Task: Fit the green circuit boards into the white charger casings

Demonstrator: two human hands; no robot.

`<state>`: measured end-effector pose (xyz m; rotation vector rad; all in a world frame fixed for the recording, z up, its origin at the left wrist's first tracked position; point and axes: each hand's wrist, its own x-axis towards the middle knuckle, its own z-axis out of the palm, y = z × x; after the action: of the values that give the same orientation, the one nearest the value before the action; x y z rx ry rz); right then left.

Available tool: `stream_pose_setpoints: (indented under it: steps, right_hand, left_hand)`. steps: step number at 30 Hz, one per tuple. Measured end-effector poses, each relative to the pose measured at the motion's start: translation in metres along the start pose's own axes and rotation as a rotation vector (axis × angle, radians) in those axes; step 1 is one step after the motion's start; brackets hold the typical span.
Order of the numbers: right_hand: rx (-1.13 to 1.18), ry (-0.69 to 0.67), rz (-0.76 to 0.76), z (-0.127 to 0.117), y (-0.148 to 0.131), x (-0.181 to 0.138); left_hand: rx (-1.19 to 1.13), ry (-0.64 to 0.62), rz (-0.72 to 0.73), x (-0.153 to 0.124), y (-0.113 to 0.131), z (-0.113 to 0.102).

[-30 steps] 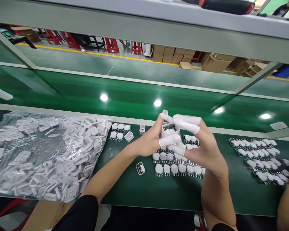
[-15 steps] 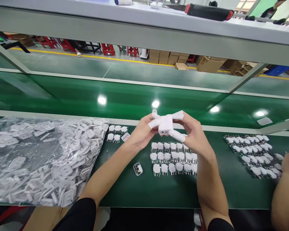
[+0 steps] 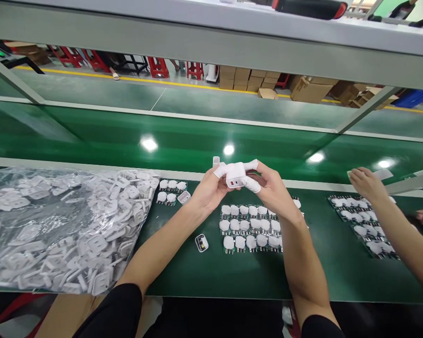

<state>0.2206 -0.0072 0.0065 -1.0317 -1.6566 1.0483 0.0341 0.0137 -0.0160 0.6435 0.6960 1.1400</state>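
Both my hands are raised above the green bench and pinch one white charger housing (image 3: 235, 180) between them, its port face turned toward me. My left hand (image 3: 207, 191) grips its left side and my right hand (image 3: 271, 190) its right side; both wear white finger cots. Below them lies a panel of circuit boards with white round parts (image 3: 252, 227). A single charger piece (image 3: 201, 242) lies on the bench near my left forearm.
A clear bag of white plug covers (image 3: 66, 225) fills the left of the bench. A small board panel (image 3: 171, 191) and a white shell (image 3: 184, 197) lie beside it. Another person's hand (image 3: 364, 184) reaches over more board panels (image 3: 364, 225) at the right. A green conveyor belt (image 3: 127, 136) runs behind.
My hands turned the housing so its port face points toward me and lifted it slightly. The other person's arm came in from the right and reached over the right-hand panels.
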Motion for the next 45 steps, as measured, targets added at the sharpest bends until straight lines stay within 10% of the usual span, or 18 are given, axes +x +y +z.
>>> stream_pose_setpoints:
  steps: [6,15,20,26,29,38,45]
  right_hand:
    - [-0.158,0.266,0.038,-0.018,0.049,0.020]
    - [-0.257,0.265,0.080,-0.011,0.082,0.035]
    - [-0.273,0.247,0.071,-0.010,0.081,0.033]
    - [-0.300,0.220,0.045,-0.009,0.080,0.032]
    - [-0.329,0.177,0.022,-0.003,0.079,0.029]
    - [-0.521,-0.101,-0.087,0.066,0.085,0.018]
    - [-0.709,-0.297,-0.165,0.108,0.067,-0.003]
  left_hand:
    - [0.612,0.246,0.446,0.058,0.040,-0.075]
    - [1.305,0.490,0.217,0.082,0.063,-0.185]
    - [1.444,0.532,0.287,0.083,0.057,-0.184]
    - [1.705,0.053,0.459,0.084,0.048,-0.169]
    - [1.666,0.025,0.409,0.087,0.043,-0.169]
    - [1.473,0.106,0.443,0.085,0.057,-0.172]
    - [0.760,0.088,0.989,0.025,0.098,-0.150]
